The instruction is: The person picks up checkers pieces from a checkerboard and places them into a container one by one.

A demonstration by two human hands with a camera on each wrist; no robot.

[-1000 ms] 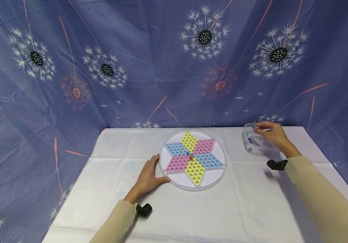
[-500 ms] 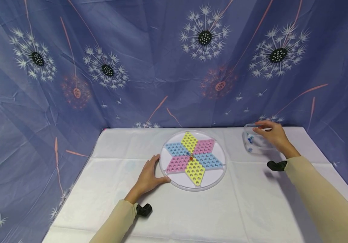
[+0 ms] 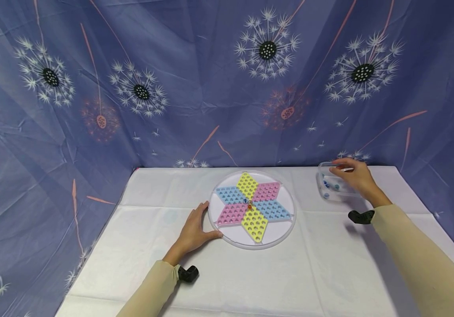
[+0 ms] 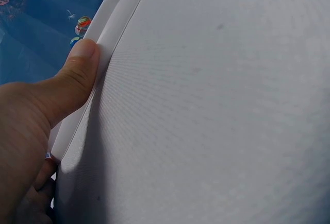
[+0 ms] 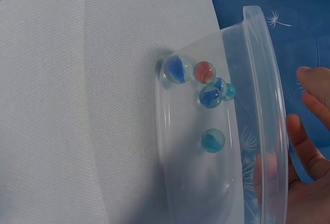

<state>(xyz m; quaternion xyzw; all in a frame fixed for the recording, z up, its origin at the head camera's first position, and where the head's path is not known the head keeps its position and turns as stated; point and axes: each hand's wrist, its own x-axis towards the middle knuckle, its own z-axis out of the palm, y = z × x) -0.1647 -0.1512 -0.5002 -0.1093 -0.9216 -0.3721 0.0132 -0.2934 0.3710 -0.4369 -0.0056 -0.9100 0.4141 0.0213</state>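
Observation:
A round white Chinese checkers board point(image 3: 277, 230) with a yellow, pink and blue star lies on the table. Blue and orange-red marbles point(image 3: 250, 206) sit at its centre. My left hand point(image 3: 191, 230) rests against the board's left edge, fingers and thumb spread along the rim; the left wrist view shows the thumb point(image 4: 77, 69) on it. Over a clear plastic tub point(image 3: 331, 197) hangs my right hand point(image 3: 355, 177), thumb and fingertips apart at the rim and nothing visible between them. Inside the tub lie several glass marbles point(image 5: 210, 95), mostly blue, one red point(image 5: 204, 72).
A white cloth point(image 3: 266, 281) covers the table. Behind and beside it hangs a blue curtain point(image 3: 203, 79) with dandelion prints, close behind the tub. Black wrist devices point(image 3: 188, 274) are worn at both sleeves.
More blue marbles have come into sight in the tub, one of them shifting right and toward the near side. Both hands and the board stay nearly where they were.

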